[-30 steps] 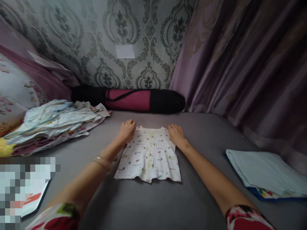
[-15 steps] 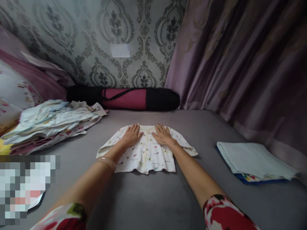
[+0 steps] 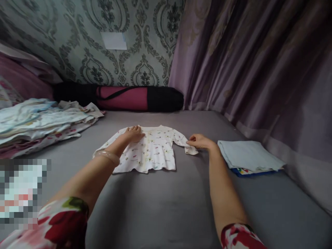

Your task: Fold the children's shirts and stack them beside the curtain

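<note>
Moved the right hand (image 3: 201, 141) from flat on the shirt (image 3: 147, 152) to its right sleeve (image 3: 179, 137), now pinching fabric near the cuff (image 3: 191, 150). Within the last second, spread this and the left sleeve (image 3: 109, 142) into view at the shirt's sides.

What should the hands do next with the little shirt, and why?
Perhaps the right hand should gently straighten the sleeve: it looks bent near the cuff, where that hand pinches it. The left hand lies on the shirt, so it could keep that steady.
</note>
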{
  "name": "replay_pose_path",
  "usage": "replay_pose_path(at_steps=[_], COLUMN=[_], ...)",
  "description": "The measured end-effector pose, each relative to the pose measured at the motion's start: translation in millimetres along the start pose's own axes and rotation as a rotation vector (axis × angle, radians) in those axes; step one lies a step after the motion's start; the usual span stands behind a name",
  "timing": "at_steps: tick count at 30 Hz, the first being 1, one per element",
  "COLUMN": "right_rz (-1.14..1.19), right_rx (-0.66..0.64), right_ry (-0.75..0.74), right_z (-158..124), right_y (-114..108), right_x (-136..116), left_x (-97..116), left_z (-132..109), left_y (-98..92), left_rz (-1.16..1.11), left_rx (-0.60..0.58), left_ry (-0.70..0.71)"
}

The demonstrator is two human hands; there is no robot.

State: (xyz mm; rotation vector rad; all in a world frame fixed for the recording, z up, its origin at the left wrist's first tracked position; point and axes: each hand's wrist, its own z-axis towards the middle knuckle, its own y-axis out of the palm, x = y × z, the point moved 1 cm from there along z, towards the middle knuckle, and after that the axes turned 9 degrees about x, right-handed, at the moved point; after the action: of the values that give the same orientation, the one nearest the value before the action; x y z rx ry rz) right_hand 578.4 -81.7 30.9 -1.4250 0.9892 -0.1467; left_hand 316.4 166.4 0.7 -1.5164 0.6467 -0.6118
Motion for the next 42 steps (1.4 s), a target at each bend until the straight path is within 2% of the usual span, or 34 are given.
replay_pose_path(at_steps=[3,6,10,13,18,20,22,26,27,29,31,33,35,38,42], right_rz=[-0.049,-0.101,-0.161,-0.186,-0.158,-0.152,-0.160,-0.206,-0.229,-0.303,-0.370,-0.374,-0.320,-0.241,-0.241], right_rx=[-0.060,-0.095,-0.075,-0.035,-0.097,-0.059,0.053,0.407,0.446,0.373,0.180,0.059,0.089,0.193,0.185], right_ry=[0.039,0.045,0.030,-0.025,-0.053,-0.075,-0.151,-0.361,-0.373,-0.297,-0.127,0.019,0.091,0.108,0.179], right_z=[-4,-4,-2,-3,-10,-13,-16,-26,-28,-32,-34,-33,-29,-19,-10], right_y=[8,12,14,14,8,4,-2,-20,-24,-31,-36,-39,-40,-34,-17], right_x=[5,3,2,2,1,0,-3,-7,-7,-1,11,23,31,32,26], left_x=[26,63,108,127,132,131,131,133,134,135,136,137,137,137,136], left_z=[-3,-3,7,17,24,24,23,20,19,18,16,15,14,13,14], left_y=[-11.3,-12.4,1.8,18.1,38.4,40.3,39.1,33.8,32.8,31.8,31.4,31.0,30.4,29.9,30.9], left_rz=[0.023,-0.095,-0.317,-0.376,-0.420,-0.423,-0.422,-0.431,-0.431,-0.415,-0.387,-0.362,-0.349,-0.355,-0.372], left_rx=[0.099,0.251,0.385,0.422,0.452,0.430,0.404,0.393,0.396,0.390,0.367,0.344,0.334,0.339,0.358], left_ry=[0.005,0.177,0.431,0.459,0.385,0.366,0.346,0.317,0.313,0.310,0.314,0.317,0.318,0.317,0.309])
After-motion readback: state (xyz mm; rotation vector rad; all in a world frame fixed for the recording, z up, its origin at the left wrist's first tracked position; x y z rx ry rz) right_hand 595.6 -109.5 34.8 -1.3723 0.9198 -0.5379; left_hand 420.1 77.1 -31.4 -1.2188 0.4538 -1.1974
